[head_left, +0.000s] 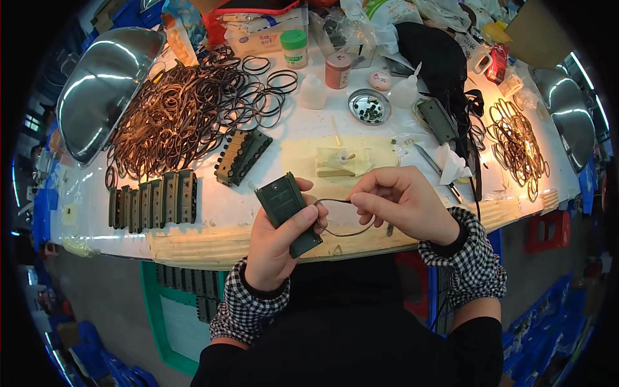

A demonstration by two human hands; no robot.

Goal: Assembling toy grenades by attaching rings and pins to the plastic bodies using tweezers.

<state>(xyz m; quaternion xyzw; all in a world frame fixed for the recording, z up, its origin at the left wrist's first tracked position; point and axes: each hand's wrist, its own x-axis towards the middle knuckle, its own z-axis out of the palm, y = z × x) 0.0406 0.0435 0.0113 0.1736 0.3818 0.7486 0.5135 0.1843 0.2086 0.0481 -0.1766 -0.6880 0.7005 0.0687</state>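
Note:
My left hand (278, 238) holds a dark green, oblong plastic part (282, 201) at a tilt, thumb across its side. It resembles a toy vehicle chassis. From its right side a thin dark band loop (348, 233) stretches over to my right hand (403, 203). The thumb and fingertips of that hand pinch the loop's far end. Whether the band is seated on the part is hidden by my left fingers. Two similar green parts with small wheels along their edges (242, 157) lie beyond my left hand.
A row of green parts (153, 201) stands at the left front edge. Behind it spreads a big heap of dark bands (174, 116); a smaller pile (518, 142) lies right. A round metal dish (369, 97) holds small dark pieces. Tweezers (429, 158) lie near white tissue (453, 164).

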